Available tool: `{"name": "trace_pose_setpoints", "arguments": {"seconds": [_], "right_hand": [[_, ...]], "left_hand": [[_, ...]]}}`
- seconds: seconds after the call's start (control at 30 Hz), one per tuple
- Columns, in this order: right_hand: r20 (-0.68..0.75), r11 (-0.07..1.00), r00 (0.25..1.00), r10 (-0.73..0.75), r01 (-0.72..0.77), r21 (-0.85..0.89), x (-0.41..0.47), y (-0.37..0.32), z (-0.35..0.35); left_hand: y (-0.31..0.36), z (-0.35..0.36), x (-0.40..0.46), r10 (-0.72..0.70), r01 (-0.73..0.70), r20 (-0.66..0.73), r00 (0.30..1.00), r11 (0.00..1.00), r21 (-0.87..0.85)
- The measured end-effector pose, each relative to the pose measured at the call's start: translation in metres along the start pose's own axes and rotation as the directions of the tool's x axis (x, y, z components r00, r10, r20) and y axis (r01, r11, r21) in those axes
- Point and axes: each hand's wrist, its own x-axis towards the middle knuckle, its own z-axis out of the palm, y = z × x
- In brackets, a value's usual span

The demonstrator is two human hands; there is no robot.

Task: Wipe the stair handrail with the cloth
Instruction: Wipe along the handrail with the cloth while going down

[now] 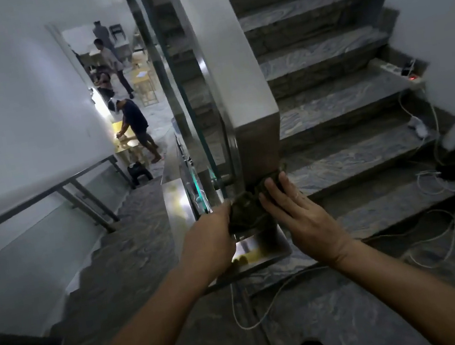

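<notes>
Cloth point(245, 208): dark olive-green, crumpled and bunched, dim in low light; sits centre frame, pressed against the foot of the steel handrail post point(258, 149). My left hand point(214, 231), at 9 o'clock of the cloth, fingers clenched on its edge. My right hand point(294, 209), at 3 o'clock, fingers spread flat on the cloth. White cables point(438, 231) trail across the marble steps point(352, 158) at 3 o'clock.
</notes>
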Motion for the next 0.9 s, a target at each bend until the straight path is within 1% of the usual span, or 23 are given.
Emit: {"name": "trace_pose_setpoints", "arguments": {"seconds": [0.07,0.13,0.17,0.23,0.3,0.37,0.4,0.43,0.47,0.53,0.57,0.6,0.7,0.8,0.87,0.9], "right_hand": [[0.019,0.996,0.996,0.086,-0.086,-0.023,-0.011,-0.011,0.012],[0.122,0.979,0.972,0.2,-0.195,-0.058,-0.029,-0.026,0.024],[0.195,0.964,0.945,0.264,-0.254,-0.077,-0.038,-0.034,0.029],[0.352,0.924,0.855,0.38,-0.365,-0.11,-0.05,-0.048,0.035],[0.474,0.871,0.741,0.476,-0.472,-0.137,-0.052,-0.062,0.034],[0.526,0.797,0.628,0.574,-0.576,-0.182,-0.042,-0.075,0.031],[0.541,0.767,0.579,0.609,-0.603,-0.218,-0.035,-0.081,0.03],[0.549,0.749,0.548,0.631,-0.615,-0.246,-0.029,-0.086,0.031],[0.551,0.736,0.53,0.644,-0.625,-0.259,-0.024,-0.092,0.032],[0.555,0.703,0.493,0.67,-0.663,-0.259,-0.019,-0.102,0.035],[0.555,0.688,0.479,0.68,-0.678,-0.259,-0.017,-0.106,0.035],[0.553,0.683,0.471,0.687,-0.679,-0.27,-0.015,-0.111,0.036],[0.562,0.707,0.476,0.677,-0.632,-0.316,-0.006,-0.131,0.043],[0.602,0.757,0.507,0.617,-0.591,-0.278,-0.002,-0.145,0.049],[0.612,0.762,0.502,0.611,-0.581,-0.285,-0.003,-0.139,0.047],[0.609,0.751,0.485,0.627,-0.585,-0.306,-0.003,-0.134,0.047]], "left_hand": [[-0.011,0.007,0.0,0.051,-0.048,-0.014,0.999,0.989,0.137],[-0.023,0.017,-0.005,0.108,-0.097,-0.036,0.993,0.967,0.235],[-0.029,0.023,-0.008,0.134,-0.12,-0.038,0.99,0.957,0.263],[-0.039,0.037,-0.013,0.161,-0.146,-0.024,0.987,0.94,0.308],[-0.05,0.052,-0.018,0.168,-0.148,-0.032,0.985,0.933,0.327],[-0.062,0.061,-0.022,0.189,-0.14,-0.087,0.978,0.907,0.396],[-0.067,0.063,-0.025,0.197,-0.136,-0.105,0.975,0.897,0.42],[-0.073,0.066,-0.027,0.214,-0.143,-0.125,0.969,0.894,0.425],[-0.078,0.071,-0.03,0.251,-0.174,-0.139,0.958,0.893,0.415],[-0.085,0.078,-0.04,0.337,-0.278,-0.113,0.935,0.892,0.356],[-0.089,0.083,-0.044,0.337,-0.299,-0.077,0.938,0.902,0.312],[-0.093,0.085,-0.046,0.311,-0.29,-0.033,0.95,0.915,0.28],[-0.113,0.084,-0.043,0.264,-0.27,0.057,0.963,0.927,0.26],[-0.146,0.073,-0.026,0.312,-0.338,0.14,0.94,0.912,0.232],[-0.158,0.063,-0.016,0.335,-0.361,0.153,0.93,0.911,0.198],[-0.161,0.06,-0.012,0.34,-0.366,0.162,0.926,0.913,0.179]]}}
